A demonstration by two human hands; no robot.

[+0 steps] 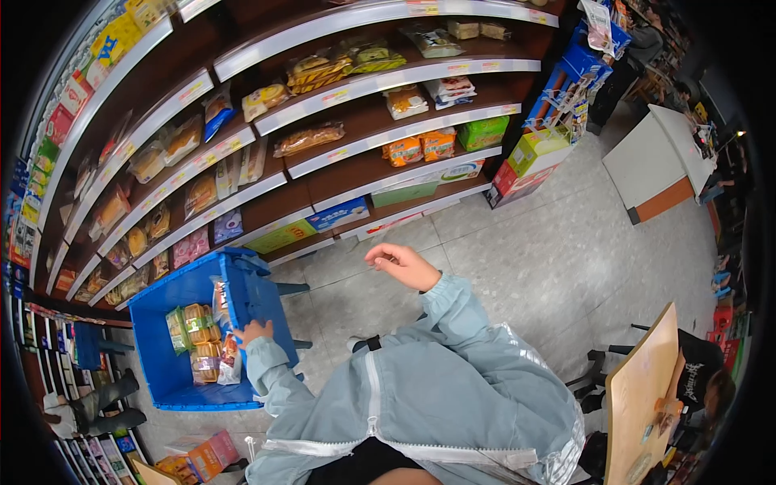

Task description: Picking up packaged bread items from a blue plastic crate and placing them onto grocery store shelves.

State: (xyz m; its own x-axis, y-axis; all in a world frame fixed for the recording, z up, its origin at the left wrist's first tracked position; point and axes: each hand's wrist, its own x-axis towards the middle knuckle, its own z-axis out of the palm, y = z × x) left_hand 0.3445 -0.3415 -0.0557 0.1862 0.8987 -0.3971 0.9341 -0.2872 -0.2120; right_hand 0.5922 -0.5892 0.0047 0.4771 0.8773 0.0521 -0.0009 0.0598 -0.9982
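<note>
My left hand (253,332) reaches over the near wall of a blue plastic crate (145,357), its fingers close to the packaged food inside. Whether the fingertips grip anything is hard to make out. Inside lie clear packs of round buns (201,324), more packaged buns (206,362), a green-edged bag (177,330) and a white-and-red bag (230,364) just below my hand. Another bag (219,301) leans against the crate wall. My right hand (403,267) hangs above the floor in front of the shelves, fingers loosely curled with nothing in them.
A stocked shelf unit (388,130) with packaged breads curves across the front. Cartons (524,163) stand at its right end, near a white counter (645,157). A wooden table (636,388) with a seated person (697,376) is at right; another person (91,412) is at left.
</note>
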